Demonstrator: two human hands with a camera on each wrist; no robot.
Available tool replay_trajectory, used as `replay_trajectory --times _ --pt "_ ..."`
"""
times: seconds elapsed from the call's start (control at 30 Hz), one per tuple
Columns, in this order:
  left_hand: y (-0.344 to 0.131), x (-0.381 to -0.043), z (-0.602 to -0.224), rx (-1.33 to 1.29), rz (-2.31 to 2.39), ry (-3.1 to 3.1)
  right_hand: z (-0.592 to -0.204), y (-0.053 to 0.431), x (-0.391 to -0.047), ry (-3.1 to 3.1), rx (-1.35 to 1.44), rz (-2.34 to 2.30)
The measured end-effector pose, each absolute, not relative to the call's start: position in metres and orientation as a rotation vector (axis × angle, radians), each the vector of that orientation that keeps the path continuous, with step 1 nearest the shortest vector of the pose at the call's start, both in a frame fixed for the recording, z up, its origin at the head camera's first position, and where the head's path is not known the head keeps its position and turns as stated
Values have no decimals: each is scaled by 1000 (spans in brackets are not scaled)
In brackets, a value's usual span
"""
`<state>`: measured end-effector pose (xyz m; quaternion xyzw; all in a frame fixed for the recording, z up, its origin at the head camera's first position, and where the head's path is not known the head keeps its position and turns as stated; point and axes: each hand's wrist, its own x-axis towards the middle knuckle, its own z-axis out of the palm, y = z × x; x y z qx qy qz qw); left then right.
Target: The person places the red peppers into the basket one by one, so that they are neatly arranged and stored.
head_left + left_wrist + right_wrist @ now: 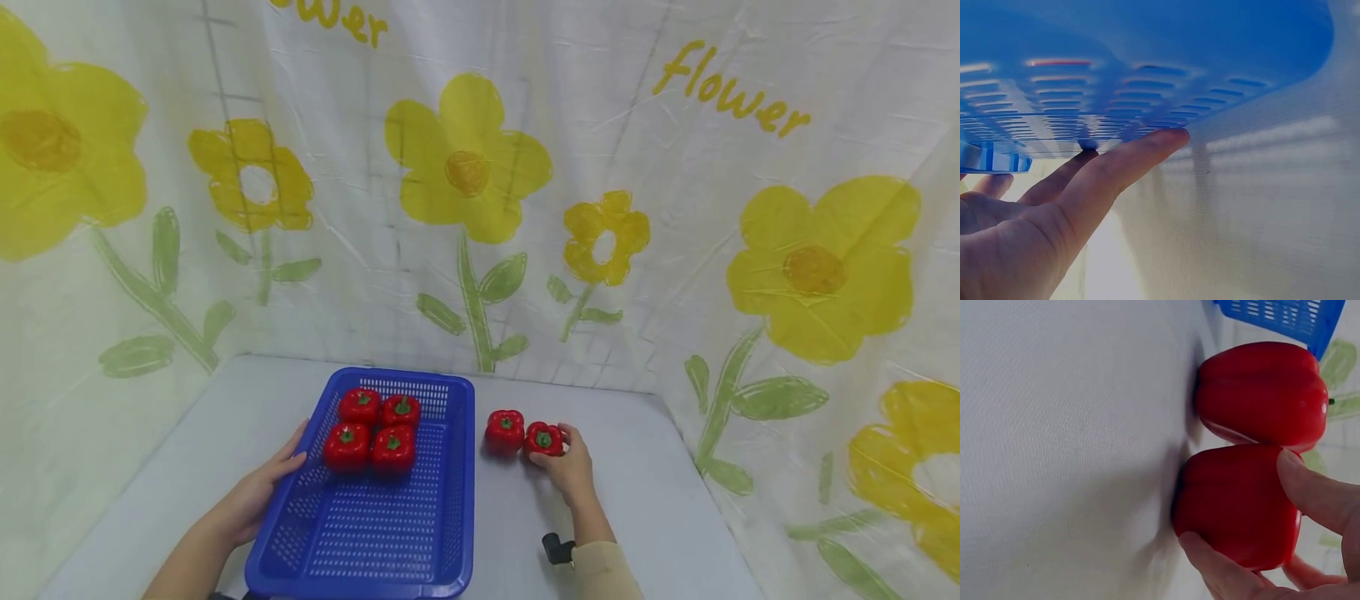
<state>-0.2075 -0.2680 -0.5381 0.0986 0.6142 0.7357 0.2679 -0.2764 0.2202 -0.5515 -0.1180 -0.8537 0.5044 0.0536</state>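
My right hand (576, 473) grips a red bell pepper (542, 437) on the table, right of the blue basket (401, 525). Thumb and fingers lie around that pepper's sides in the right wrist view, its base at the tabletop. A second red bell pepper (1260, 394) sits right beside it, on the basket's side. Several red bell peppers (347, 450) stand stems up in the basket's far left part. Along the basket's left side, my left hand (258, 492) touches the wall. Its fingers are extended under the slotted blue plastic in the left wrist view.
The white table (637, 500) ends at the back against a hanging curtain (345, 275) printed with yellow flowers. The curtain also closes off both sides. A small black device (557, 548) sits at my right wrist, by the beige sleeve (606, 571).
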Motion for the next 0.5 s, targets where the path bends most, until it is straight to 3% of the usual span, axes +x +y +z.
replay_trajectory --times 0.5 --pt "-268 -208 -536 280 1975 1659 -529 217 -260 -2526 -389 1568"
